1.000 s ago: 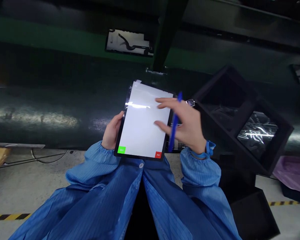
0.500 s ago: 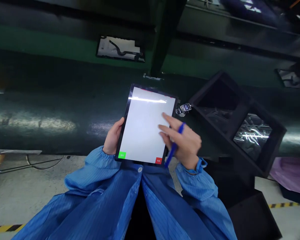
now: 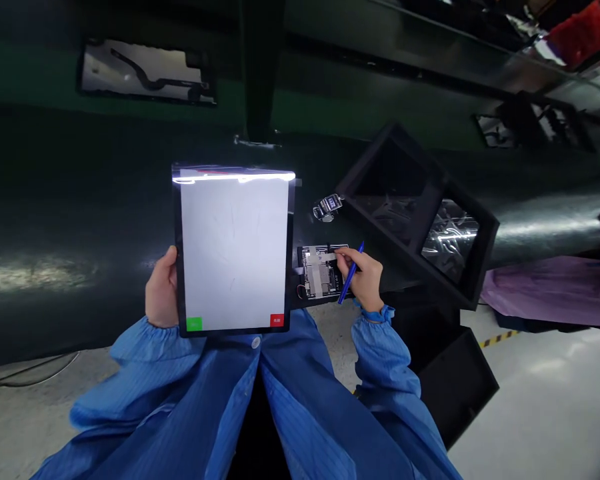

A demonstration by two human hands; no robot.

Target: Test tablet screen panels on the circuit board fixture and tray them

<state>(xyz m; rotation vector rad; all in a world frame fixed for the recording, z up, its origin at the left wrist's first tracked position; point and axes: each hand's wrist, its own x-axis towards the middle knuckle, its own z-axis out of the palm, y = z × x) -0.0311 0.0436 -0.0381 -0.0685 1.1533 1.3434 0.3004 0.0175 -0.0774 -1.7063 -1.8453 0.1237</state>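
Right hand (image 3: 365,280) curled shut on blue pen (image 3: 351,275), fingertips (image 3: 339,256) touching taped circuit board (image 3: 320,272). Board lies just left of right hand, flat on dark surface (image 3: 95,200), close by tablet's right edge. Board's long side hard to tell. Left hand (image 3: 163,287) gripping tablet (image 3: 233,253) at lower left edge, farther from board. Black tray (image 3: 423,220) up right of board.

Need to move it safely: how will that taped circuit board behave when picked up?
The circuit board probably feels stiff and light, being a thin flat panel. Its exposed components and thin wire at its left edge look fragile. The tape strips near the right hand might feel slick.
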